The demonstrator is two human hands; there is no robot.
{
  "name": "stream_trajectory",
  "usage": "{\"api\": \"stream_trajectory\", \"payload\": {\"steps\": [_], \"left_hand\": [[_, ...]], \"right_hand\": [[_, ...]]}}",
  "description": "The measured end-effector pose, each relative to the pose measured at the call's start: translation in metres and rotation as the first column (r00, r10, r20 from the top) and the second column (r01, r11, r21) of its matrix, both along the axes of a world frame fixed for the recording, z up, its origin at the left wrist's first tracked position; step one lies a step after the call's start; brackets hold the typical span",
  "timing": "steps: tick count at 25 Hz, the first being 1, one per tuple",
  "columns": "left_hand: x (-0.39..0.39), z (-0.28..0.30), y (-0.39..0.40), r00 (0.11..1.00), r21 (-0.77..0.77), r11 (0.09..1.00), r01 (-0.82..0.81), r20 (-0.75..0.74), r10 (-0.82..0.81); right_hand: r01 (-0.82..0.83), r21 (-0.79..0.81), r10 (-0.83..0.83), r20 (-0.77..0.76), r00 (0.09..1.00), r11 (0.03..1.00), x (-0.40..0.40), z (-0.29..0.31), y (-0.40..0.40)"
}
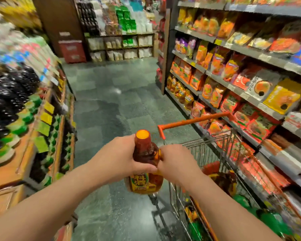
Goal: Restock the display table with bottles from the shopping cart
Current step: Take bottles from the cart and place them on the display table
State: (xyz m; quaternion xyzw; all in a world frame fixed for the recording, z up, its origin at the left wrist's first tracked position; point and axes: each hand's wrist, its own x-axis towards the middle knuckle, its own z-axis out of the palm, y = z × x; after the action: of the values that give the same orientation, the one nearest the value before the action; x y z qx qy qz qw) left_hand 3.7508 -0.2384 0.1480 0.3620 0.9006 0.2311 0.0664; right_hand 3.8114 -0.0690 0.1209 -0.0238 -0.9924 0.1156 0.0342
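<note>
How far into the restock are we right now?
Partly done: the display table at left already carries rows of bottles. In hand: both the left hand and the right hand grip one amber bottle over the aisle, beside the shopping cart. Left: placing it; more goods, blurred, sit in the cart.

Grey tiled floor (pixel 108 94), snack packets on shelving (pixel 236 66) at right, red crates (pixel 72 51) beyond

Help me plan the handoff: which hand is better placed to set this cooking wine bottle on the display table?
Probably the left hand: it wraps the cooking wine bottle at its shoulder, and the display table lies on its side. The right hand holds the bottle's handle side, next to the shopping cart.
</note>
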Motion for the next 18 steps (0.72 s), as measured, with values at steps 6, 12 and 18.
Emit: {"api": "stream_trajectory", "payload": {"steps": [6,12,18], "left_hand": [[0.005,0.012,-0.150,0.953,-0.022,0.956,-0.294,-0.082,0.291],[0.018,0.022,-0.256,0.875,-0.041,0.879,-0.476,-0.127,0.468],[0.020,0.021,-0.322,0.776,-0.044,0.779,-0.625,-0.139,0.615]], "right_hand": [[-0.226,-0.063,0.221,-0.083,0.972,0.972,-0.036,0.013,-0.143],[-0.403,-0.066,0.396,-0.097,0.913,0.913,-0.061,0.019,-0.250],[-0.534,-0.057,0.529,-0.084,0.844,0.843,-0.087,0.021,-0.321]]}}
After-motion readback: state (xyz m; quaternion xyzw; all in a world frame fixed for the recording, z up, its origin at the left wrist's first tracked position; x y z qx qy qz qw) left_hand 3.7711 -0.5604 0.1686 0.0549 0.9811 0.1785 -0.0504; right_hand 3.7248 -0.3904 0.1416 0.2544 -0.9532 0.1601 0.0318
